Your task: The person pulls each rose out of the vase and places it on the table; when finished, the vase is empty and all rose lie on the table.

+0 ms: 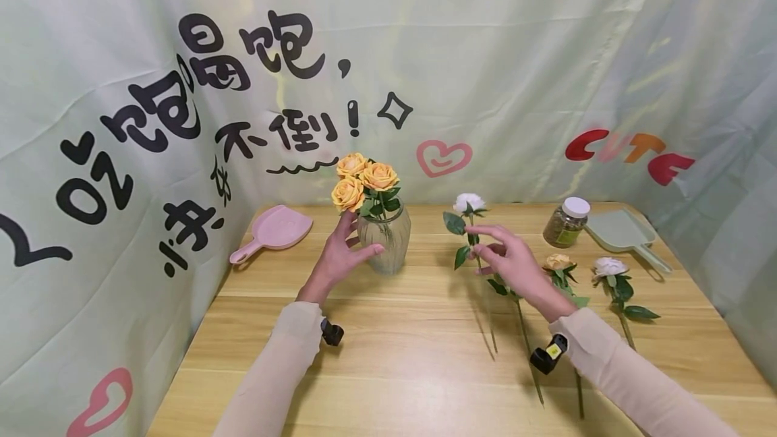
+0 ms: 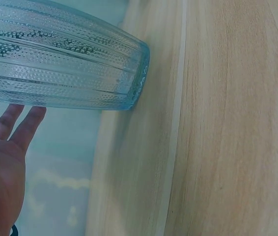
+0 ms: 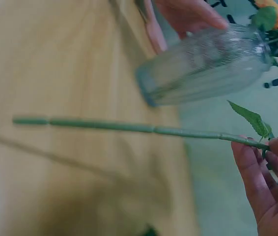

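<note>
In the head view, my left hand (image 1: 341,255) is at the left side of a ribbed glass vase (image 1: 391,248), thumb across its front. The left wrist view shows the fingers (image 2: 26,128) fairly straight at the glass's edge; how firmly they touch, I cannot tell. Several yellow-orange roses (image 1: 364,181) stand in the vase. To the vase's right, my right hand (image 1: 510,261) pinches the stem of a white artificial rose (image 1: 469,203) between thumb and fingers. Its bare green stem (image 3: 104,125) hangs down above the table, with the bloom outside the right wrist view.
On the wooden table (image 1: 394,369) lie an orange rose (image 1: 558,261), another white rose (image 1: 610,266) and a stem (image 1: 529,353) partly hidden by my right hand. A lidded jar (image 1: 566,222) and green dustpan (image 1: 622,229) stand back right; a pink dustpan (image 1: 279,229) lies back left.
</note>
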